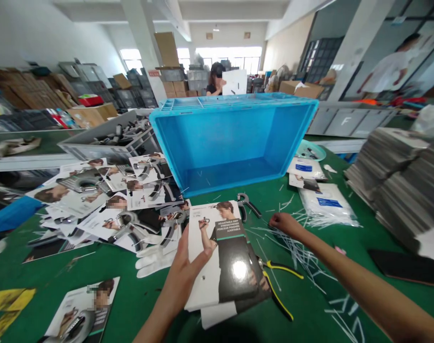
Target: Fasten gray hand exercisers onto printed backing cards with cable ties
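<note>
My left hand (188, 267) grips the left edge of a printed packaging card (226, 252) showing a person with a hand gripper, held over more cards on the green table (138, 290). My right hand (284, 225) reaches out to the scattered white cable ties (291, 247) on the table, fingers curled down on them. A grey hand gripper (246, 204) lies just beyond the card's top edge. Yellow-handled cutters (279, 286) lie under the card's right side.
A blue plastic crate (234, 138) lies tipped on its side at the centre back. Carded hand grippers (113, 200) are piled at left beside a grey bin (105, 143). Card stacks (398, 176) stand right. White gloves (154, 259) lie nearby. A person (217, 78) works behind.
</note>
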Demonstrator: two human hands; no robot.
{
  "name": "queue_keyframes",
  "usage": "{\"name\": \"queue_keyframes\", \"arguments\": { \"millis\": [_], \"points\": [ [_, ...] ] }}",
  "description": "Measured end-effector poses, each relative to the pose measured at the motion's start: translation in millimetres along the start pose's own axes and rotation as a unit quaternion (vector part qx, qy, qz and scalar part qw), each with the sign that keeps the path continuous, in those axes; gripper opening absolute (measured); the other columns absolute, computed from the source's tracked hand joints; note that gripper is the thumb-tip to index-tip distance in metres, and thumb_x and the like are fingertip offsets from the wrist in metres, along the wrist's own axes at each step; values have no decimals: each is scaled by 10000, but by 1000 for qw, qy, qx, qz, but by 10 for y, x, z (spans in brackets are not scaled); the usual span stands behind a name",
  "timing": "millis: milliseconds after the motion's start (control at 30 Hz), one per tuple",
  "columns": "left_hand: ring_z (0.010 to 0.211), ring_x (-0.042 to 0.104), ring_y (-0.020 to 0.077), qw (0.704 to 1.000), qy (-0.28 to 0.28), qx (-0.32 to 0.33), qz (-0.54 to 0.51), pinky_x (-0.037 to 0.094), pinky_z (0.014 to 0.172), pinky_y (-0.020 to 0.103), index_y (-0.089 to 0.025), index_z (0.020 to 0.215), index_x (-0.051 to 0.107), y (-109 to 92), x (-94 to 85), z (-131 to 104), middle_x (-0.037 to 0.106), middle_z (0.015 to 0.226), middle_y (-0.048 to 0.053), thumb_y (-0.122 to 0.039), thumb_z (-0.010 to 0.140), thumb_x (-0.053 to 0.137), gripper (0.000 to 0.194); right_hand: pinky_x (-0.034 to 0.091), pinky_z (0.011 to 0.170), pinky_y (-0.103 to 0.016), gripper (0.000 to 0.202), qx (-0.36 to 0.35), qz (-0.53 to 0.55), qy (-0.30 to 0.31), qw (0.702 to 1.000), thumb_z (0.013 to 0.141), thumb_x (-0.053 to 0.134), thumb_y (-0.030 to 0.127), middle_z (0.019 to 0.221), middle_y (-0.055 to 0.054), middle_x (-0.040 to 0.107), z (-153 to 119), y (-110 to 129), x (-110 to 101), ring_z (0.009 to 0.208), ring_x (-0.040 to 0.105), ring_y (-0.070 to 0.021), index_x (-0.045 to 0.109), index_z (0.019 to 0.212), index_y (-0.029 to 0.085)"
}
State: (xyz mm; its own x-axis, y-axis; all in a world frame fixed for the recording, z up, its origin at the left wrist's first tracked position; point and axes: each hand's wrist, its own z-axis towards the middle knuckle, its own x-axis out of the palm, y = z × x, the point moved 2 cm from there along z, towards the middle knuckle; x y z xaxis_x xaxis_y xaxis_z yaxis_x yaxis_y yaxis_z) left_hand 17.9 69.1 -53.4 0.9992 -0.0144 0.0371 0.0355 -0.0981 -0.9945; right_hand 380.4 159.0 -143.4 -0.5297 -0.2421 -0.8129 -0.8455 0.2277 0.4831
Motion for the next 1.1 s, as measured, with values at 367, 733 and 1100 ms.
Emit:
{"name": "queue_keyframes", "arguments": {
  "millis": [367, 733, 1100],
  "points": [
    [1174, 583, 230, 934, -7, 244, 262, 440, 1019, 376, -281, 1251, 647, -709, 164, -97, 634, 1291, 66, -340, 950, 565, 318, 524, 608, -268, 276, -208, 318, -173, 909, 921, 600, 473, 768, 19, 648, -658, 1059, -726, 607, 604, -118, 606, 1027, 218],
    [567, 497, 101, 982, 100, 89, 133, 386, 575, 215, -194, 844, 649, -696, 394, -5, 641, 674, -28, -331, 927, 579, 174, 498, 583, -242, 255, -294, 583, -2, 757, 875, 714, 309, 931, -4, 695, -1132, 2015, -540, 645, 600, -101, 664, 1119, 253],
    [822, 594, 194, 940, 17, 168, 297, 433, 773, 308, -217, 1069, 664, -591, -34, -30, 667, 977, 52, -381, 958, 519, 246, 485, 501, -235, 213, -212, 528, 44, 821, 913, 660, 402, 685, 2, 684, -1258, 1797, -207, 508, 595, -111, 630, 853, 199]
  ]
}}
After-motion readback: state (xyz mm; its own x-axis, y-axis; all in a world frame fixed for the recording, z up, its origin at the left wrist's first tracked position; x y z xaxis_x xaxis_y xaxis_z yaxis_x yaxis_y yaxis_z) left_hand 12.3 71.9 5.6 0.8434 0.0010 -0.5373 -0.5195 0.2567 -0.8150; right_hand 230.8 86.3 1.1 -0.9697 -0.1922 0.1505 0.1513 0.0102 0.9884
